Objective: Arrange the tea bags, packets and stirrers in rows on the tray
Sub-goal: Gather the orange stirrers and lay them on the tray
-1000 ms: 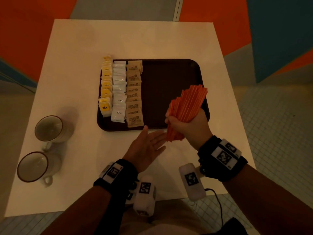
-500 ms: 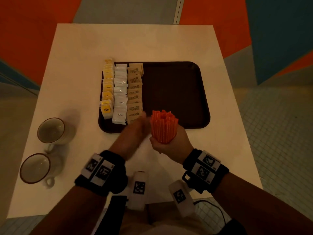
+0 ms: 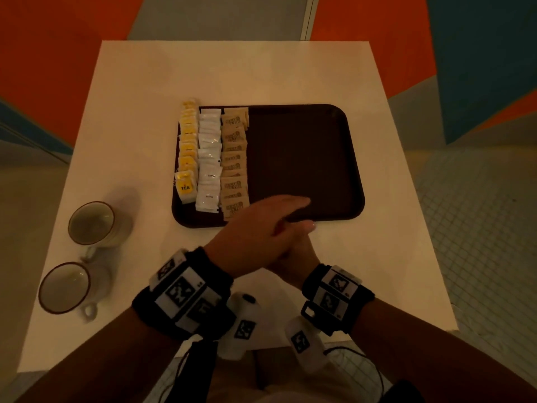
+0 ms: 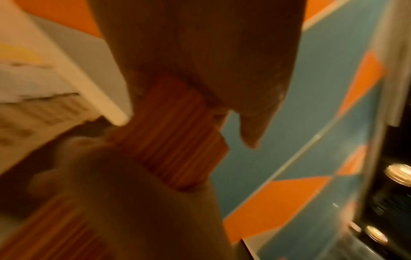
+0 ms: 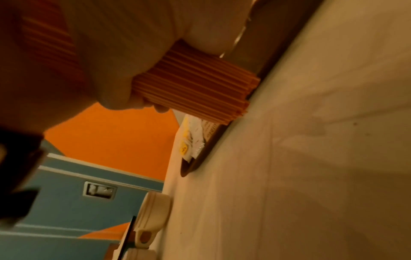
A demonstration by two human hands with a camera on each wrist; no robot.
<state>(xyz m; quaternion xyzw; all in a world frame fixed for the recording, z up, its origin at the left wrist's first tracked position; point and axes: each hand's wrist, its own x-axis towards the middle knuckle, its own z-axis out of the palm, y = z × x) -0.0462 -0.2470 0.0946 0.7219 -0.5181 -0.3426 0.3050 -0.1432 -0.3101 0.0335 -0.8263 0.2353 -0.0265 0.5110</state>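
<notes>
While the right hand point(image 3: 293, 257) grips the stirrers point(image 5: 195, 88), the left hand point(image 3: 261, 225) presses flat atop.

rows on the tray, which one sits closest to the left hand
The brown packet row, rightmost of the three; its near end meets the left hand. The white and yellow rows lie farther left.

One tray point(image 3: 334, 117) holds three rows, yellow tea bags point(image 3: 187, 146), white packets point(image 3: 208, 158) and brown packets point(image 3: 234, 161), too overlapped to count singly; one stirrer bundle point(image 5: 195, 88); two cups point(image 3: 91, 223); two hands point(image 3: 255, 228).
</notes>
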